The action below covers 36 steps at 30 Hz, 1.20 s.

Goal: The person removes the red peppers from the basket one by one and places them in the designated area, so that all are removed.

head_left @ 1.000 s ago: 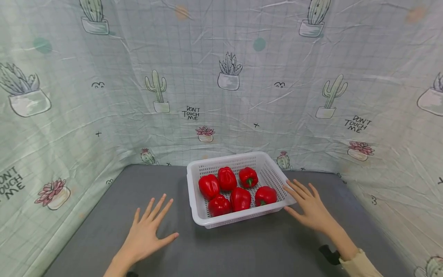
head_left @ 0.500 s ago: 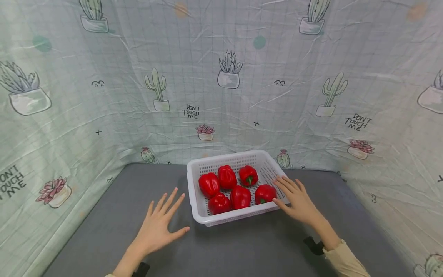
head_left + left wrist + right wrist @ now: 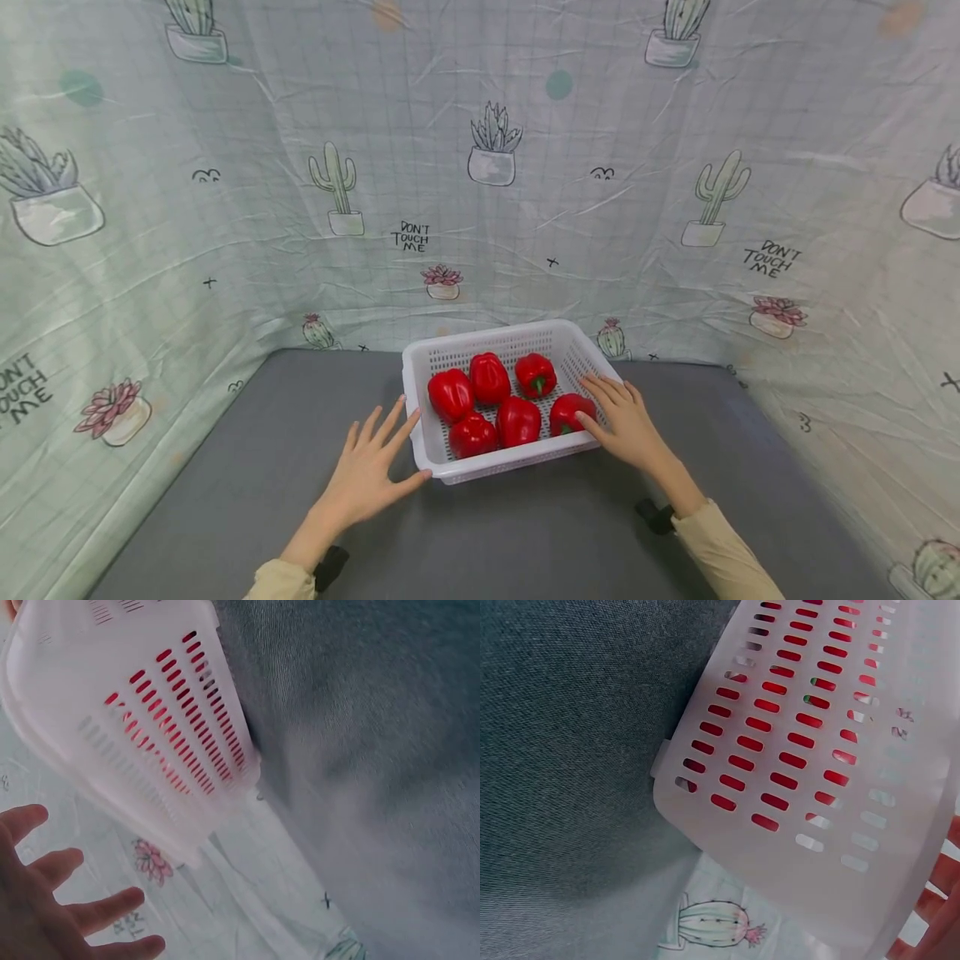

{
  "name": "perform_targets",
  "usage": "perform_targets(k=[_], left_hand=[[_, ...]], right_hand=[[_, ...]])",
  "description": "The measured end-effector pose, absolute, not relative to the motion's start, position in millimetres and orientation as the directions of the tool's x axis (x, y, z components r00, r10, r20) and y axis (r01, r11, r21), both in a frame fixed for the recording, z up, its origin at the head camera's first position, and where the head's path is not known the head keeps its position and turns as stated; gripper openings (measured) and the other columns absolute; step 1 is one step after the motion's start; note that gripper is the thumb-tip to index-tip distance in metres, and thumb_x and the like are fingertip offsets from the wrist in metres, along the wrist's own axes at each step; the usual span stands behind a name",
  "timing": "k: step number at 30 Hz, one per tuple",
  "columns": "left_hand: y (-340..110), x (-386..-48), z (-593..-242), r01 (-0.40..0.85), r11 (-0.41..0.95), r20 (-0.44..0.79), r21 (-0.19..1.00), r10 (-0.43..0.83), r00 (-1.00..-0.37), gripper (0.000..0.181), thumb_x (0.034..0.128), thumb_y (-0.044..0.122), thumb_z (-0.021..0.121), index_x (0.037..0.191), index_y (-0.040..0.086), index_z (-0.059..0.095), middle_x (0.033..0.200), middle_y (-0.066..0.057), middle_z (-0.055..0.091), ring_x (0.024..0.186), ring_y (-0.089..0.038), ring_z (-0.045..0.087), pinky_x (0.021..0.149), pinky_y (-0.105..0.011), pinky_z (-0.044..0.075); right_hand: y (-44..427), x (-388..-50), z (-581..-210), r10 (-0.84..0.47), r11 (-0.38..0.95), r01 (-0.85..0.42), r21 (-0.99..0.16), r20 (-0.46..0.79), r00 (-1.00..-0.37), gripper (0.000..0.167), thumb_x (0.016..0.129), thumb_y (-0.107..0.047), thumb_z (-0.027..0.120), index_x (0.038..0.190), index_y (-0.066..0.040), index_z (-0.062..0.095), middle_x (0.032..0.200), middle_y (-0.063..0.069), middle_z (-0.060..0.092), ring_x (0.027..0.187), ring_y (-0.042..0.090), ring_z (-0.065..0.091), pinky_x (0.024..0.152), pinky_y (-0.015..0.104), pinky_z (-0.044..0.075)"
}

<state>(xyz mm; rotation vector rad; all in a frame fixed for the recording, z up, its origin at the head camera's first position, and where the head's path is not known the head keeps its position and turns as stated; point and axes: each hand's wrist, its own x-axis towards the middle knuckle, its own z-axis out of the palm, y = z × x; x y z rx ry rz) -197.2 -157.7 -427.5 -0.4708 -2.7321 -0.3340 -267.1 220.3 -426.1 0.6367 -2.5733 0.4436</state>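
A white slotted plastic basket (image 3: pixel 517 458) stands on the grey tabletop, holding several red bell peppers (image 3: pixel 518 421). At its left side is my left hand (image 3: pixel 367 475), fingers spread and straight, with the fingertips close to the left rim. In the left wrist view, these fingers (image 3: pixel 105 909) appear apart from the basket wall (image 3: pixel 67 727). My right hand (image 3: pixel 628 427) hovers over the right end, its thumb in front of the rightmost pepper (image 3: pixel 568 411). The right wrist view shows its fingers (image 3: pixel 946 874) just past the basket rim; whether they touch it, I cannot tell.
A pale curtain (image 3: pixel 555 208) printed with cacti encloses the back and sides of the table. The basket lies near the back edge of the grey tabletop (image 3: pixel 495 542). A dark strap piece (image 3: pixel 657 517) sits at the right wrist.
My left hand has moved right and forward to the basket's left side. The right hand has moved left, from beside the right rim to over it. The basket and peppers stay in place.
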Motion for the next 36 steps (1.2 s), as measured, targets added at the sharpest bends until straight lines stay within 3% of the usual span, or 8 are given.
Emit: perform_targets(k=[9, 20, 36], left_hand=[[-140.8, -214.8, -435.1, 0.373, 0.912, 0.351, 0.170, 0.297, -0.888, 0.076, 0.0768, 0.061, 0.051, 0.141, 0.031, 0.023, 0.149, -0.003, 0.022, 0.128, -0.041, 0.029, 0.097, -0.064, 0.023], [-127.3, -225.1, -442.5, 0.353, 0.920, 0.351, 0.168, 0.279, -0.894, 0.074, 0.0766, 0.059, 0.051, 0.140, 0.028, 0.029, 0.148, -0.010, 0.021, 0.121, -0.041, 0.033, 0.094, -0.062, 0.027], [-124.8, -224.1, -446.4, 0.333, 0.923, 0.330, 0.190, 0.260, -0.908, 0.073, 0.0768, 0.060, 0.050, 0.139, 0.026, 0.032, 0.146, -0.011, 0.026, 0.122, -0.043, 0.032, 0.093, -0.063, 0.028]], right_hand=[[213.1, -283.4, -422.9, -0.374, 0.856, -0.487, -0.174, 0.444, -0.815, 0.058, 0.077, -0.035, 0.064, 0.126, -0.008, 0.049, 0.130, 0.014, 0.049, 0.121, 0.032, 0.038, 0.101, 0.058, 0.018], [213.3, -303.0, -421.5, -0.432, 0.857, -0.500, -0.123, 0.356, -0.829, 0.061, 0.076, -0.043, 0.063, 0.127, -0.012, 0.049, 0.129, 0.012, 0.049, 0.119, 0.031, 0.039, 0.098, 0.060, 0.023], [223.7, -324.9, -411.7, -0.624, 0.773, -0.633, -0.038, 0.129, -0.770, 0.058, 0.074, -0.044, 0.066, 0.123, -0.017, 0.053, 0.124, 0.006, 0.052, 0.118, 0.029, 0.039, 0.097, 0.062, 0.021]])
